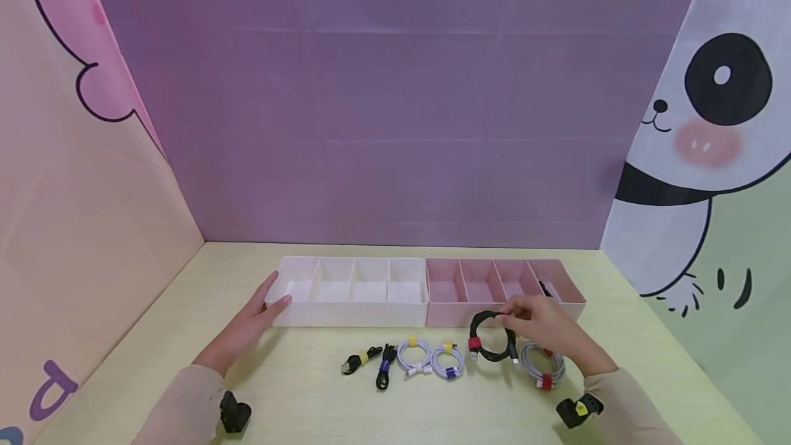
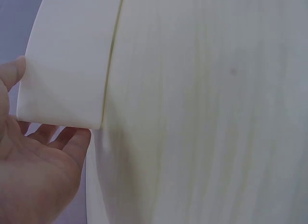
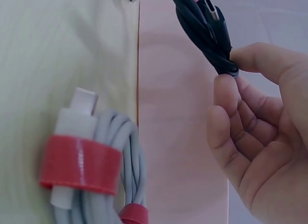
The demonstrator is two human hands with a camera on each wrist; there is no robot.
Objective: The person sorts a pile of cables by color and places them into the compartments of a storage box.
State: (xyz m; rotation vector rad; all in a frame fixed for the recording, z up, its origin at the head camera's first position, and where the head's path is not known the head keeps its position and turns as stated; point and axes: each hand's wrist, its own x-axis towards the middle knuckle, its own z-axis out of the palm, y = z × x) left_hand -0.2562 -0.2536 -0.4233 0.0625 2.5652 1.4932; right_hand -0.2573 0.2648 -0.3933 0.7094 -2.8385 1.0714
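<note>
I judge the work early: one black item (image 1: 545, 288) sits in the rightmost compartment (image 1: 556, 273) of the pink box (image 1: 450, 316); two black bundles (image 1: 383, 371), two white coils (image 1: 435, 362) and a grey coil (image 3: 113, 128) lie unboxed on the table (image 1: 296, 390). Right hand (image 1: 542, 325) — pinching a black cable (image 3: 202, 38), raised before that box. Left hand (image 1: 255, 316) — fingers loosely extended, touching the white box's left end (image 2: 62, 65).

1. White, four-compartment rectangular tray (image 1: 350, 314): smooth, matt, plastic-looking; pink four-compartment rectangular tray (image 1: 448, 315) alike.
2. Black coiled cable (image 3: 199, 36): dull, plastic-looking sheath.
3. Grey coiled cable (image 3: 129, 132): smooth sheath, shiny metal plug tip (image 3: 84, 100).
4. Pale yellow tabletop (image 1: 296, 397): wood-grained.
5. Purple backdrop (image 1: 371, 88): matt, creased.
</note>
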